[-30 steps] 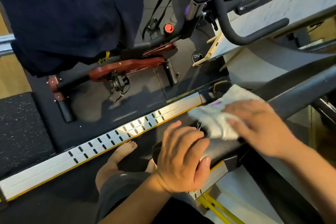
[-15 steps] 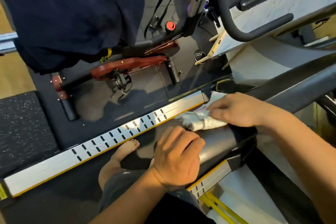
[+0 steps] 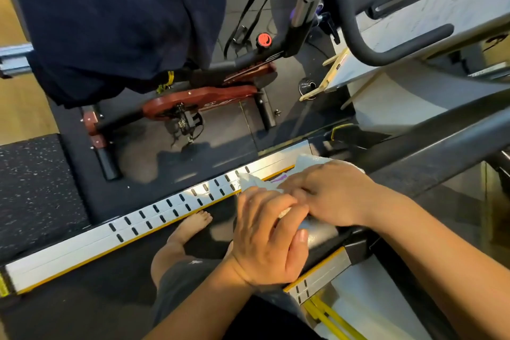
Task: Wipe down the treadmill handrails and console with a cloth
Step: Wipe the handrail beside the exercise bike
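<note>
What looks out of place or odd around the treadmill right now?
A dark blue garment is draped over the exercise bike beside the treadmill, hiding its seat end. The person's foot on the treadmill deck is bare. Nothing looks spilled or broken; both hands meet at the white cloth on the handrail.

The left hand curls over the near end of the black handrail, thumb on its right side. The right hand presses a white cloth onto the rail just beyond, fingertips meeting the left hand's fingers. Below, a bare foot stands on the treadmill belt beside a silver side rail. Beyond sits a red exercise bike, a dark blue garment draped over it.
</note>
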`<state>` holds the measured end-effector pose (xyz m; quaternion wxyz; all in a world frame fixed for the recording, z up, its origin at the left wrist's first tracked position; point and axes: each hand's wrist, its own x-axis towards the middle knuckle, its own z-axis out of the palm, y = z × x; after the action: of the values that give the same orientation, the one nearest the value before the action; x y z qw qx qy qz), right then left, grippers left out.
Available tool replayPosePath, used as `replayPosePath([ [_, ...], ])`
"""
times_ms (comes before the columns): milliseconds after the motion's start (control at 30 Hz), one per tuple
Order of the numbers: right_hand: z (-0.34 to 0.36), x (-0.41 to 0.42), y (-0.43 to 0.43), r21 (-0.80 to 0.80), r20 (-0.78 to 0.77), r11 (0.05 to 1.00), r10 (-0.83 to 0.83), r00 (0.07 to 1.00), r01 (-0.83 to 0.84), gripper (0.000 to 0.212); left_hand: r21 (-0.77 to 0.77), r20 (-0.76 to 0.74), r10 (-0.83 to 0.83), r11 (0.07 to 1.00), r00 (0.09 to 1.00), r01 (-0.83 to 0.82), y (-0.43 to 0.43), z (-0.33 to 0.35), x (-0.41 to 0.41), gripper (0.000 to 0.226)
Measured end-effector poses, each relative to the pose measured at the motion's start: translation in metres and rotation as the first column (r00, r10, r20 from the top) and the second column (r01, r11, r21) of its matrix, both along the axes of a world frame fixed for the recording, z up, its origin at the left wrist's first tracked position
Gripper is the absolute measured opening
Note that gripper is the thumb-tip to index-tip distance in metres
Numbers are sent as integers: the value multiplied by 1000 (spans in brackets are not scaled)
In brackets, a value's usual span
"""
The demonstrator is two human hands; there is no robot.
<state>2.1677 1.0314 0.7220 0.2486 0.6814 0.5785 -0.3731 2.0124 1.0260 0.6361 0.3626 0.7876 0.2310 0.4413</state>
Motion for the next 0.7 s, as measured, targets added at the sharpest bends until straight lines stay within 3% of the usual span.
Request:
replayPosePath([
  [67,15,-2,-25,228,-74,973,-25,997,42,41,-11,16,6,1000,1000,-5,1,0,0,28],
  [167,34,15,-63,391,-77,916,-72,994,96,39,-48,29,-61,997,998,62,2,1,0,28],
  [367,19,45,-50,366,271,922,-240,932,131,43,-65,-16,-127,990,992,125,0,-3,0,20],
  [433,10,11,-50,456,273,887,-220,937,76,40,-67,-16,-112,992,994,110,1,-1,0,22],
  [567,5,-40,-90,726,117,663,-381,917,183,39,-71,-25,-83,994,996,81,2,1,0,30],
  [700,-7,-49,-126,824,29,514,-460,888,239,44,-91,-84,-192,979,978,185,0,6,1,39],
])
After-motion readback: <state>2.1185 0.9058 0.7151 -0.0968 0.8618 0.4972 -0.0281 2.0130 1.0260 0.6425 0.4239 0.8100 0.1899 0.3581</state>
